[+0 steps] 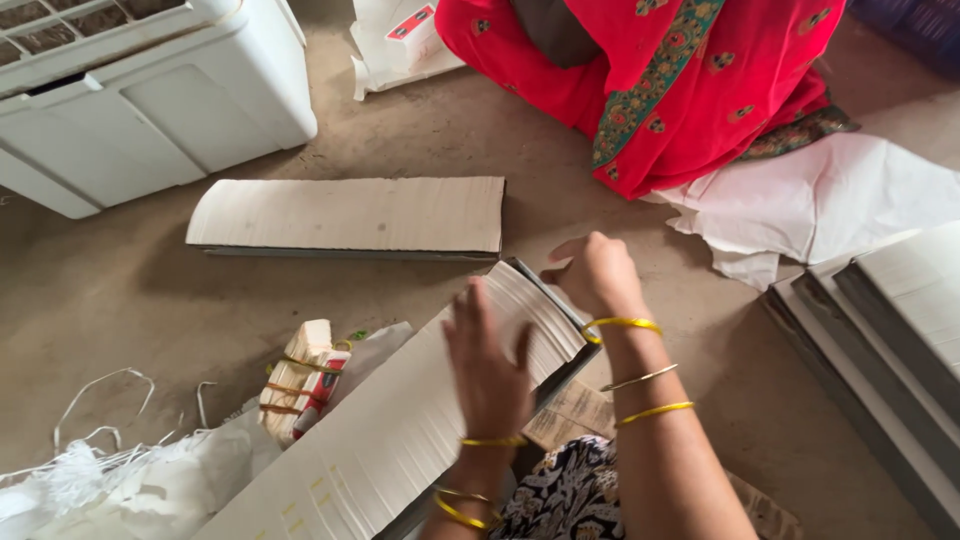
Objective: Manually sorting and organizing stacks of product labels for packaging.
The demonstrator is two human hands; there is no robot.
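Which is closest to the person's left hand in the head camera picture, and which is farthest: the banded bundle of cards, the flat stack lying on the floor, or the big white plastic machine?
From the left hand:
1. Banded bundle of cards, just to its left on the floor.
2. Flat stack, farther up, lying crosswise.
3. White plastic machine, far up in the left corner.

matt paper card stack (400, 440), rough concrete floor (130, 300).

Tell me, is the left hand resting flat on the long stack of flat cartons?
Yes, the left hand lies open on the edges of the long stack of flat cartons, while the right hand holds its far end.
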